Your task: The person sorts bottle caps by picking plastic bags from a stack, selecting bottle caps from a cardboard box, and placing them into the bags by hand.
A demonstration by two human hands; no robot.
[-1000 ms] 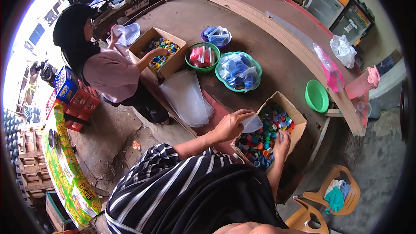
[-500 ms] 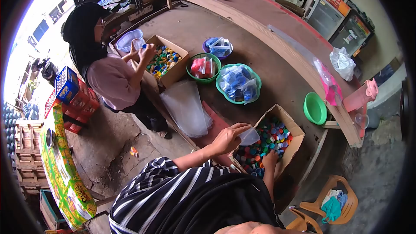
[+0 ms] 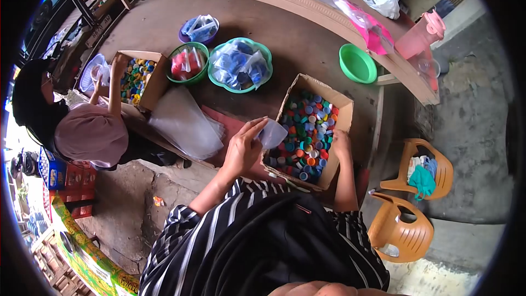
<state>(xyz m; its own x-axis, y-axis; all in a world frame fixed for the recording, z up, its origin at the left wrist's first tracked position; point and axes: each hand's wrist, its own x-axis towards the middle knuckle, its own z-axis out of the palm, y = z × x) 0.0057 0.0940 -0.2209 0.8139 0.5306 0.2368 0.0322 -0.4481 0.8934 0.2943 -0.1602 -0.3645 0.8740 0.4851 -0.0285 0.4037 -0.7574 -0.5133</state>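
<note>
A cardboard box [image 3: 344, 111] full of mixed-colour plastic bottle caps [image 3: 309, 131] stands right before me. My left hand [image 3: 244, 147] is at the box's left side, its fingers closed on a small clear plastic bag [image 3: 273, 135] held over the box's left edge. My right hand [image 3: 341, 144] is at the right inner wall of the box, above the caps, with its fingers curled. Whether a cap is in them is hidden. Left of the box, a stack of flat clear plastic bags [image 3: 186, 120] lies on the table.
Behind the box stand a turquoise basin [image 3: 212, 81] with bagged blue caps, a green basin [image 3: 204, 77] with red ones, and a purple bowl [image 3: 216, 37]. An empty green basin [image 3: 356, 63] is farther right. At left a co-worker [image 3: 90, 134] handles another cap box [image 3: 158, 82].
My view has turned rightward, shifting the scene left. My right hand has come up from among the caps to the box's right wall. The left hand still holds the bag.
</note>
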